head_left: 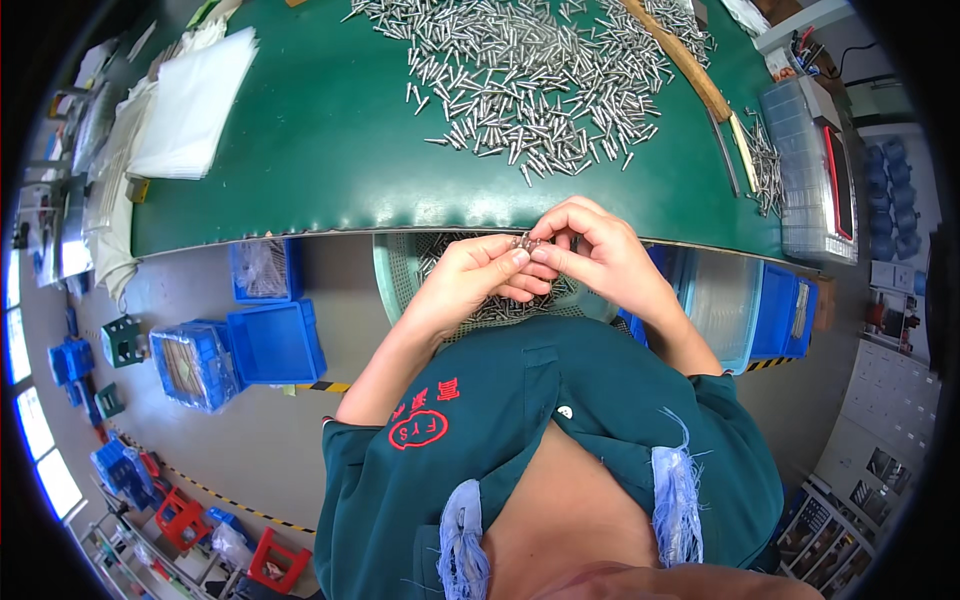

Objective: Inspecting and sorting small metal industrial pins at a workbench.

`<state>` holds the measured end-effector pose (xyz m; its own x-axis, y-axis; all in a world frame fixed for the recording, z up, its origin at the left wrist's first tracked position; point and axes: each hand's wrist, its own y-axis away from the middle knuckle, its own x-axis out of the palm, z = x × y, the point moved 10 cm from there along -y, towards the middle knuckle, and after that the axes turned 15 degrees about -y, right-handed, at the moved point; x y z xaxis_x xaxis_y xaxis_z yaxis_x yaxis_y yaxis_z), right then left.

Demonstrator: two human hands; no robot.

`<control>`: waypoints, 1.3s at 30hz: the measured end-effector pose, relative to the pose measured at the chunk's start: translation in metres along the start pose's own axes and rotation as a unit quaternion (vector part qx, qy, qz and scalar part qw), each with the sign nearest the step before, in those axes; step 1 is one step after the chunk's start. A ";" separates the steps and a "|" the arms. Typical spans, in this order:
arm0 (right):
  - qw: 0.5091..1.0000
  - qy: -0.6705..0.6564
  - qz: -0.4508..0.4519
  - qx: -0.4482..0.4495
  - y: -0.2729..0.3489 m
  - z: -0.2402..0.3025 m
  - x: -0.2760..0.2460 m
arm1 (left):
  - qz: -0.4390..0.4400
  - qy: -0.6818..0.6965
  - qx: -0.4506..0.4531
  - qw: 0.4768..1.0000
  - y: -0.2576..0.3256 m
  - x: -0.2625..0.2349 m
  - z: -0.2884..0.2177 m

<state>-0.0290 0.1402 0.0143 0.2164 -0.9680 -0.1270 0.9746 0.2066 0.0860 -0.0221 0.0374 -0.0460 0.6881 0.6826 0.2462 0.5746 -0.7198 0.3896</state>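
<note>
Both hands meet at the table's front edge, above a light green basket (385, 275) holding many small metal parts. My left hand (480, 275) is closed, thumb and index finger pinching a small metal pin (524, 242). Touching the same spot, my right hand (590, 245) is also closed, its thumb and fingertips pressed on the small metal pin. The fingers partly cover it, so its exact shape is hard to make out. Just beyond the hands, a big spread pile of similar silvery metal pins (540, 90) lies on the green table (320, 140).
A wooden stick (690, 65) lies beside the pile, near a smaller heap of thin metal pieces (765, 165). Clear plastic drawers (800, 160) stand at the right end. White sheets (195, 110) lie at left. Blue bins (275, 340) sit below the table.
</note>
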 end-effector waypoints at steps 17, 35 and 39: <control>1.000 0.003 0.001 0.002 -0.001 -0.003 0.001 | 0.005 0.000 -0.016 1.000 0.002 -0.001 0.002; 0.996 0.046 0.013 -0.080 0.001 0.008 0.017 | -0.020 -0.149 -0.025 0.988 0.002 -0.008 0.004; 0.997 -0.023 -0.010 -0.067 0.003 -0.006 0.015 | -0.032 -0.224 -0.012 0.974 0.011 -0.008 -0.013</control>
<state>-0.0224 0.1274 0.0065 0.1969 -0.9770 -0.0819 0.9784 0.2012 -0.0484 -0.0268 0.0256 -0.0317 0.7790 0.5978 -0.1891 0.6154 -0.6712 0.4132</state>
